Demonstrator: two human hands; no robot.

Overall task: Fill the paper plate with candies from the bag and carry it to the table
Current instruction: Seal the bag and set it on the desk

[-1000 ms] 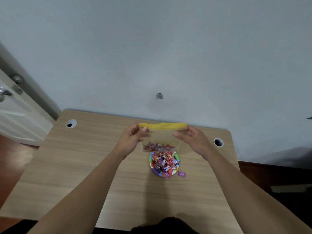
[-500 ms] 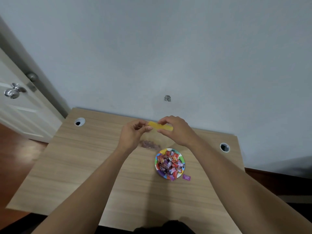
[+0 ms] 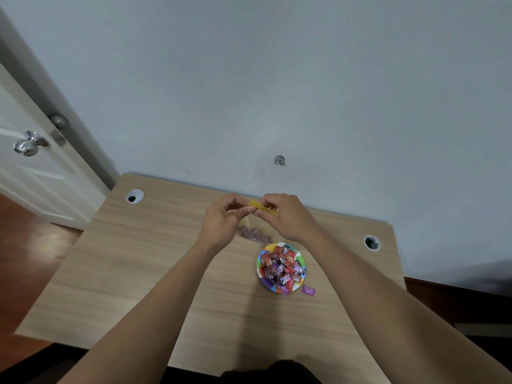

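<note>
A clear candy bag (image 3: 253, 232) with a yellow zip strip hangs above the back of the wooden desk (image 3: 133, 267), a few purple candies at its bottom. My left hand (image 3: 223, 221) pinches the left end of the strip. My right hand (image 3: 286, 217) pinches the strip just beside it, fingers pressed on the yellow band. Below the hands sits a colourful paper plate (image 3: 261, 273) heaped with red and purple wrapped candies. One purple candy (image 3: 309, 290) lies on the desk just right of the plate.
The desk stands against a pale wall, with round cable holes at back left (image 3: 134, 196) and back right (image 3: 371, 242). A white door with a metal knob (image 3: 26, 145) is at the left. Dark wood floor surrounds the desk.
The bag was held wide open above the plate; my hands have since come together on the yellow strip and shifted the bag left and back. The view has also shifted.
</note>
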